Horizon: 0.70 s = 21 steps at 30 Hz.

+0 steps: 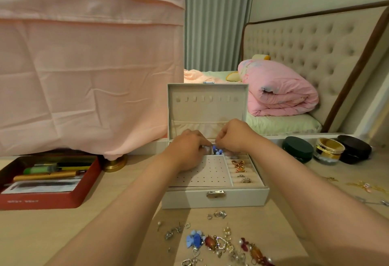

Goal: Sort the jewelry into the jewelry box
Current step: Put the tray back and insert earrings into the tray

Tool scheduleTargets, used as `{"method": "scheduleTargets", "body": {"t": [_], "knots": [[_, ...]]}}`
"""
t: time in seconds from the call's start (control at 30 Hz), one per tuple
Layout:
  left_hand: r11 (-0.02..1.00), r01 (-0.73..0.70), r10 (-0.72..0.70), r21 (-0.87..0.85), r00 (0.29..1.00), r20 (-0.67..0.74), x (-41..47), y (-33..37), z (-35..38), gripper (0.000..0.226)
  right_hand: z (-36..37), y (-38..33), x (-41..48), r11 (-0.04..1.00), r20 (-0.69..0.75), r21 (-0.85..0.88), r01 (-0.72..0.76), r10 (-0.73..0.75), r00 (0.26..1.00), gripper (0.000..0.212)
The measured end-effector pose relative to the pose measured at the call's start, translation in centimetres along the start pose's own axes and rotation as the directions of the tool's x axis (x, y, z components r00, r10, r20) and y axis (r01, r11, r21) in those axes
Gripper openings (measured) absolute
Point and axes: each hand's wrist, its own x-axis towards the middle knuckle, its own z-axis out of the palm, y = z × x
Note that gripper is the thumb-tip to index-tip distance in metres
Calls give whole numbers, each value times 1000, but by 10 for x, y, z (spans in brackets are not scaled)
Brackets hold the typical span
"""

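Note:
A white jewelry box (pixel 237 199) stands open on the desk, its lid upright behind. My left hand (pixel 185 150) and my right hand (pixel 231 137) meet over the box's back compartments, both with curled fingers pinching a small blue flower earring (pixel 217 151) between them. A gold bow brooch (pixel 238 164) and two silver rings (pixel 245 180) sit in the ring rolls on the right. The perforated earring panel (pixel 208 173) is bare. Loose jewelry (pixel 219 242), including a blue flower piece (pixel 194 239), lies on the desk in front of the box.
A red tin (pixel 48 200) with pens stands at the left. Three round jars (pixel 328 150) sit at the right. More chains (pixel 364 187) lie on the desk's right side. A pink cloth hangs at the back left; a bed is behind.

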Motion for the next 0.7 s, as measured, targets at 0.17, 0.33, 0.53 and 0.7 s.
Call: {"method": "scheduleTargets", "body": {"t": [0.17, 0.33, 0.53, 0.7], "knots": [[995, 44, -58, -90, 985, -161, -6, -9, -18, 35, 8, 1, -3, 994, 12, -55, 96, -96, 995, 12], [992, 11, 9, 124, 988, -155, -19, -24, -29, 33, 8, -10, 1, 991, -58, -66, 119, -123, 991, 13], [928, -64, 114, 367, 986, -118, -23, -30, -23, 34, 20, -45, 3, 966, 63, -226, 124, -112, 992, 29], [902, -35, 77, 430, 994, -79, -26, -35, -16, 28, 33, -55, 6, 940, 74, -330, 85, -64, 995, 42]]}}
